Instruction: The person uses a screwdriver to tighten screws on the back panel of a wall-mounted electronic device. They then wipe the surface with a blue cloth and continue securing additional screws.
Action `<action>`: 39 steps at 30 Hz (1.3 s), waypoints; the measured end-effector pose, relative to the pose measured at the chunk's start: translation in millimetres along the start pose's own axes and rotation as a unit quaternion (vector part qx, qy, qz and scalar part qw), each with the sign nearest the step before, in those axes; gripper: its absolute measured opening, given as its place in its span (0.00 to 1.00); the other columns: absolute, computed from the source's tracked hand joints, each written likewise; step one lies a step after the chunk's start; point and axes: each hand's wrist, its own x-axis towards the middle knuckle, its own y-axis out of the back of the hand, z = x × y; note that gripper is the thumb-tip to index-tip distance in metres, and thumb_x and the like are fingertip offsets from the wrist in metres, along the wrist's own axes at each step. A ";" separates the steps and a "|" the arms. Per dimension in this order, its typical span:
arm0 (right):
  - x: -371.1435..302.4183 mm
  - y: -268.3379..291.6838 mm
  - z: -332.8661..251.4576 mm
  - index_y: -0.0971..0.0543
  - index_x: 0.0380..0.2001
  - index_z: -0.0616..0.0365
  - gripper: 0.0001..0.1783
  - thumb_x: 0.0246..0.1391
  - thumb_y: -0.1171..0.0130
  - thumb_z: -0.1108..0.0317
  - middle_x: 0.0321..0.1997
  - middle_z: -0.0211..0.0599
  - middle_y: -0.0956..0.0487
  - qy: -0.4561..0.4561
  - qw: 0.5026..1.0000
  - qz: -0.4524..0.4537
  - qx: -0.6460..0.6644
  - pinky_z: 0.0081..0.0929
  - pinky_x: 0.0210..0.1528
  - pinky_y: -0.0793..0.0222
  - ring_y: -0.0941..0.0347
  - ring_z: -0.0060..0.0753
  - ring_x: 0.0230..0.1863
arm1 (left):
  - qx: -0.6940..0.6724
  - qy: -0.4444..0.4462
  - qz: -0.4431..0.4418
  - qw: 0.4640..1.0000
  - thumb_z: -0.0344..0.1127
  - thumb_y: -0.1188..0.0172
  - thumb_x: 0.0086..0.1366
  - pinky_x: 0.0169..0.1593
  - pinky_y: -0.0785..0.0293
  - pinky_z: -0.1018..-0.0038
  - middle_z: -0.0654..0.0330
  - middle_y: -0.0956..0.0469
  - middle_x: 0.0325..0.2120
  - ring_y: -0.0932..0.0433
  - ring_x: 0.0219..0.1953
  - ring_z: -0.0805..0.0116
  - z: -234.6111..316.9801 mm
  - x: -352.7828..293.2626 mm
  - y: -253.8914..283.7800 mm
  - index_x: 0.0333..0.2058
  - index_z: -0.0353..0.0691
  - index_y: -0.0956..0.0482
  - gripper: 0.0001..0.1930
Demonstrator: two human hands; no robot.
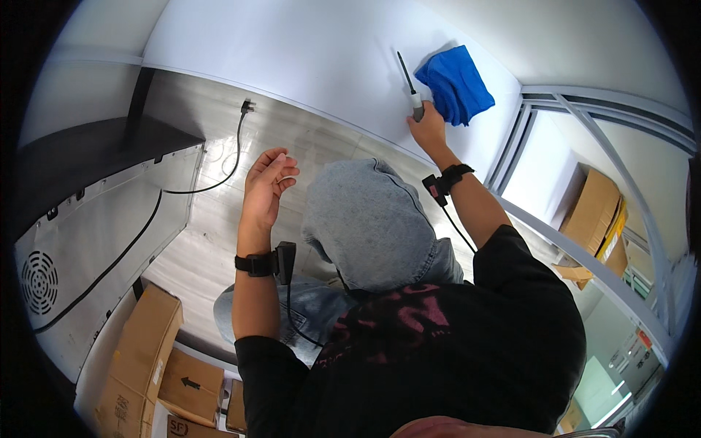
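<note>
At the right, my right hand is closed round the grey handle of a screwdriver over the white tabletop. The screwdriver's dark shaft points away from me and slightly left. Just right of it lies a crumpled blue cloth, close to my fingers. My left hand is raised above the floor, left of my knee, its fingers curled in with thumb and fingertips close together. Anything between those fingers is too small or hidden to make out.
A metal-sided cabinet with a dark top stands at the left. Its black power cord ends in a plug on the floor. Cardboard boxes are stacked at lower left. A metal frame and another carton stand at the right.
</note>
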 end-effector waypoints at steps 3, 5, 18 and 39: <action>2.8 -3.7 -12.2 0.29 0.44 0.61 0.22 0.43 0.39 0.67 0.35 0.54 0.22 0.014 0.999 0.029 -0.030 0.47 0.40 0.30 0.26 0.58 0.38 | -0.002 -0.002 0.010 1.000 0.36 0.45 0.64 0.36 0.29 0.79 0.63 0.22 0.31 0.23 0.32 0.75 3.0 -3.7 4.7 0.44 0.39 0.29 0.11; 9.2 -6.4 -22.0 0.29 0.43 0.58 0.21 0.44 0.40 0.67 0.34 0.55 0.22 0.005 0.999 0.026 -0.043 0.47 0.40 0.30 0.25 0.59 0.37 | -0.012 -0.004 0.016 1.000 0.36 0.46 0.64 0.36 0.29 0.79 0.63 0.22 0.31 0.23 0.32 0.75 5.8 -5.6 8.9 0.44 0.39 0.29 0.11; 65.8 -37.1 -60.3 0.27 0.39 0.61 0.20 0.42 0.39 0.65 0.28 0.47 0.23 0.146 0.989 0.016 0.030 0.39 0.33 0.31 0.26 0.47 0.30 | -0.122 -0.045 0.062 0.990 0.32 0.51 0.66 0.35 0.28 0.81 0.63 0.23 0.31 0.23 0.31 0.75 20.5 -32.8 58.4 0.46 0.37 0.30 0.11; -135.8 130.1 -442.7 0.42 0.54 0.58 0.24 0.54 0.50 0.75 0.40 0.43 0.28 0.295 0.679 -0.474 0.476 0.19 0.26 0.34 0.31 0.22 0.26 | -0.071 -0.388 0.072 0.916 0.41 0.55 0.70 0.38 0.23 0.75 0.54 0.24 0.41 0.21 0.35 0.68 217.4 -192.3 71.1 0.53 0.32 0.33 0.20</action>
